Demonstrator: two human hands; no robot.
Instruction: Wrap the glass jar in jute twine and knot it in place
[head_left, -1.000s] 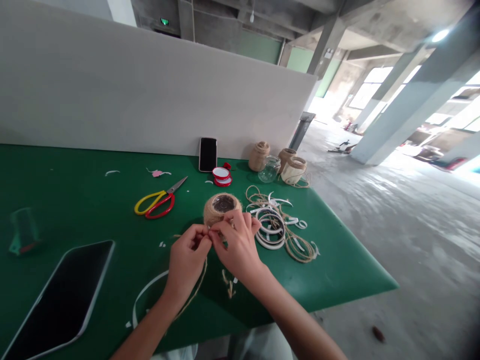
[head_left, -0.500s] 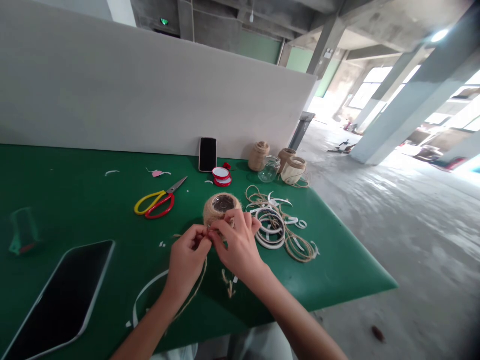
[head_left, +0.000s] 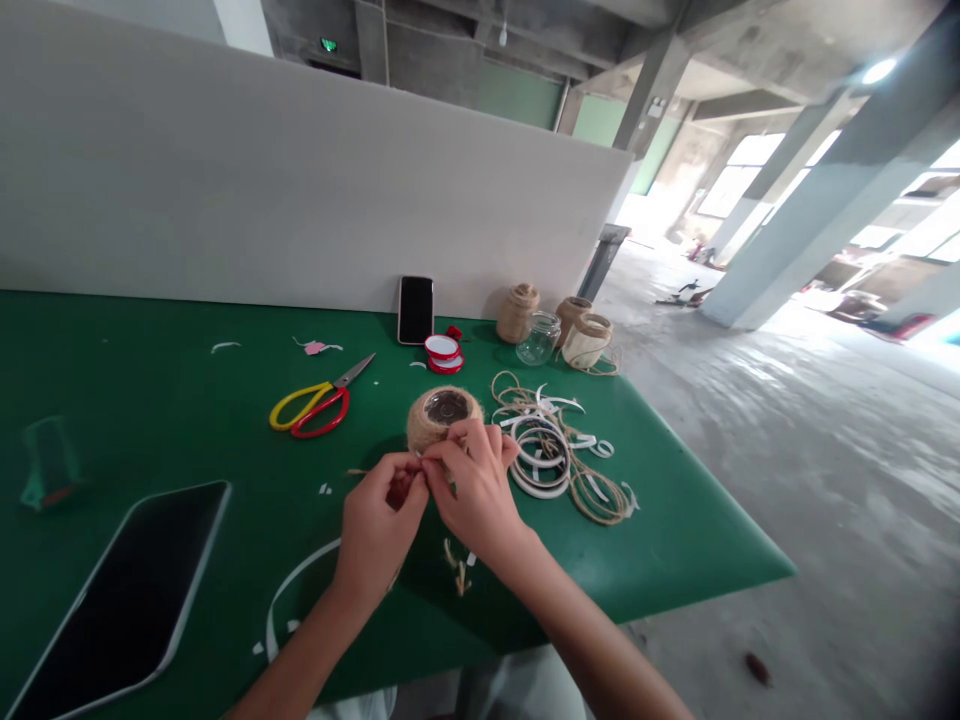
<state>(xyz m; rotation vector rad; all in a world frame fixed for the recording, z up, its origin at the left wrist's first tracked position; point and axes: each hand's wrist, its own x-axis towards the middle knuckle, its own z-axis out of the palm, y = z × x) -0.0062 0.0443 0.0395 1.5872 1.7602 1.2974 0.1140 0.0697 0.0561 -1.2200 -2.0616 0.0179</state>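
Note:
A small jar wrapped in jute twine stands upright on the green table, its dark round mouth facing up. At its front, the fingertips of both hands meet. My left hand is closed in a pinch on a strand of twine, mostly hidden behind the hand. My right hand also pinches at the jar's front, some fingers against its side; what lies between its fingertips is too small to make out. A white strip of tape curves out from beside my left wrist. Below the hands lie short twine scraps.
Scissors with yellow and red handles lie left of the jar. To its right are tape rings and coiled twine. Behind stand jars, red-rimmed tape rolls and a phone. A large dark-screened device lies front left.
My left hand has shifted slightly right and turned, and the twine that hung below it is now mostly hidden. My right hand stays nearly in place. The jar has not moved.

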